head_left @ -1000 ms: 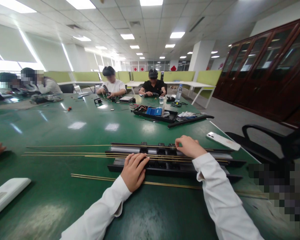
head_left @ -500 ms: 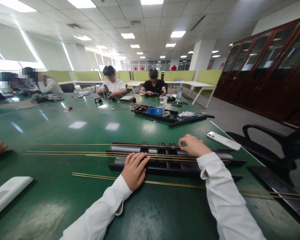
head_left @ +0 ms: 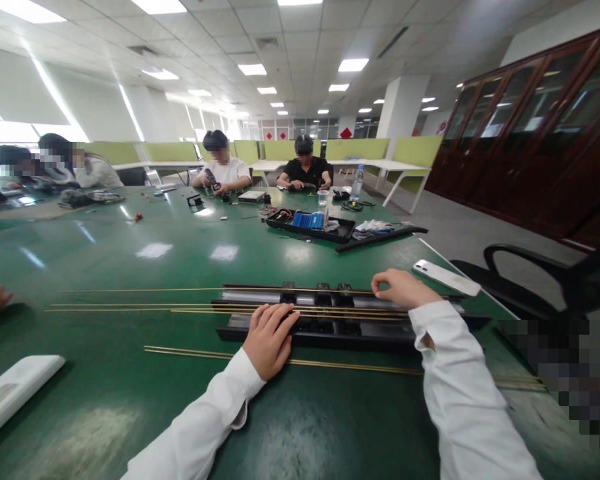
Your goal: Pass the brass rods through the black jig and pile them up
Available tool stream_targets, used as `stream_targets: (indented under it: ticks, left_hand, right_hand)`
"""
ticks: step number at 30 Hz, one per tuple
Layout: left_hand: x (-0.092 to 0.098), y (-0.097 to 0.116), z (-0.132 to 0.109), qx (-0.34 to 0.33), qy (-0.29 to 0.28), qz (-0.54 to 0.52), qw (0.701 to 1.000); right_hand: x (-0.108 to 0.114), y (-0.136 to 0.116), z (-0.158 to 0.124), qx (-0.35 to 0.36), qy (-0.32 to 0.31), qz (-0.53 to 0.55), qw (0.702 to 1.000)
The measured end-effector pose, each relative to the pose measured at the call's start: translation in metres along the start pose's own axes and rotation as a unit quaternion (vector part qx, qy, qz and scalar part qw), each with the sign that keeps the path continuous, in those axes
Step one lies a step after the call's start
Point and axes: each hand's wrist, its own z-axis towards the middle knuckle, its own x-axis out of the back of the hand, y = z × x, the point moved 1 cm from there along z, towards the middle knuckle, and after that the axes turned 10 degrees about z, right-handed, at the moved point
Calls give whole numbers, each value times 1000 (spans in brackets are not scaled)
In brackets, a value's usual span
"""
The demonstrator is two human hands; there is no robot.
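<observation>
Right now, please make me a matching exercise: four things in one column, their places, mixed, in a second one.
1 left hand
2 right hand
3 white flat smartphone
4 clear plastic water bottle

a upright, far off, by the person in black
b near side of long black plastic rail
c far edge of the rail
d lying flat beyond the rail's right end

Pairs: 1-b, 2-c, 3-d, 4-a

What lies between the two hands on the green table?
In the head view: the long black rail, with thin brass rods along it, runs between the left hand and the right hand.
</observation>
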Motion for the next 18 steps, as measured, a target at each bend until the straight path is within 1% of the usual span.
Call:
stream_targets:
  ticks: [3,7,10,13,18]
  left_hand:
    - [0,0,0,0,3,-1,1000]
    - [0,0,0,0,2,-1,1000]
    - [0,0,0,-1,-1,1,1000]
    - [0,0,0,-1,2,2,1000]
    - [0,-1,0,-2,-7,4,1000]
  right_hand:
    - [2,11,1,-1,-17,16,1000]
    - [2,21,1,-27,4,23,999]
    - [1,22,0,-25,10,35,999]
    - [-1,13,0,-12,7,41,999]
    - [-7,-17,3,16,1,28,999]
